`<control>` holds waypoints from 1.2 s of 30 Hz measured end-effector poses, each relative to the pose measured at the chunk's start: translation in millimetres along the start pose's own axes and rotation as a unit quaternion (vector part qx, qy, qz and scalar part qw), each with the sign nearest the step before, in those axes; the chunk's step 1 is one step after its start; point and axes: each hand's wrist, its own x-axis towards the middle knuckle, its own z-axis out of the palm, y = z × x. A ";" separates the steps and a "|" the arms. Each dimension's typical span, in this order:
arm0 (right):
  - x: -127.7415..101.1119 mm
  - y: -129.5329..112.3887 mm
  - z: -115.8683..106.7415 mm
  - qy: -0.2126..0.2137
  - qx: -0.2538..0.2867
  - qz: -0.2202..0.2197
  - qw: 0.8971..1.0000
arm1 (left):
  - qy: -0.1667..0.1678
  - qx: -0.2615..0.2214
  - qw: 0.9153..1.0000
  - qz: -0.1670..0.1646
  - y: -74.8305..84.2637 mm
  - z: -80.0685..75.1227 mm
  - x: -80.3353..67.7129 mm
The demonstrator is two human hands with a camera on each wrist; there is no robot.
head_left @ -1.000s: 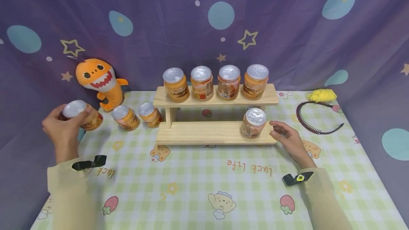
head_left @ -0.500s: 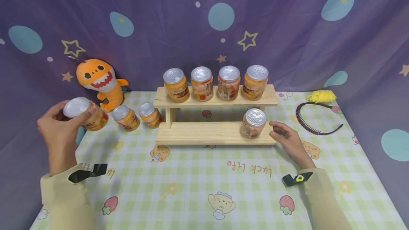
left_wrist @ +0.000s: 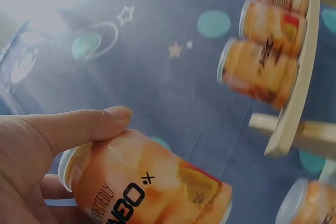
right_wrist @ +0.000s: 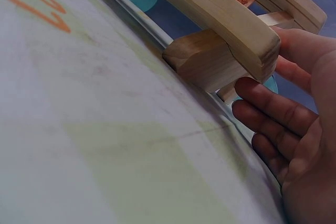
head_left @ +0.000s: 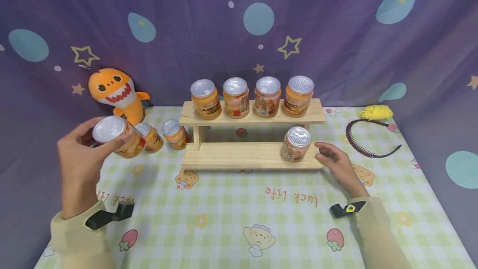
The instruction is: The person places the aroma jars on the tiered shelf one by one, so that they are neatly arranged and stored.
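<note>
An orange shark plush [head_left: 118, 94] is sitting at ten o'clock on the bench [head_left: 231, 215]. A black headband [head_left: 367, 142] and yellow yarn [head_left: 375, 111] are lying at two o'clock, before the starry purple curtain [head_left: 336, 32].

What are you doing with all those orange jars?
A person's left hand holds one jar up above the table. The right hand rests at the right end of a wooden rack. Four jars stand on the top shelf, and one jar stands on the bottom shelf. Two more jars wait on the table beside a toy shark.
</note>
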 end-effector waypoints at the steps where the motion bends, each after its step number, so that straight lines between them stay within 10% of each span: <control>1: 0.0 -0.1 0.0 0.000 0.000 0.000 1.000 | -0.008 -0.002 1.000 0.005 0.8 2.3 -2.5; 11: -0.7 -0.8 -0.3 -0.001 0.004 -0.001 1.000 | -0.081 0.054 0.993 0.062 8.8 28.8 -28.2; 18: -0.7 -1.2 -0.4 -0.001 -0.001 -0.001 1.000 | -0.144 0.164 0.973 0.079 15.3 50.4 -48.8; 36: 0.4 -1.9 -0.7 -0.005 -0.005 0.012 1.000 | -0.332 0.123 0.931 0.089 -6.6 132.6 -88.7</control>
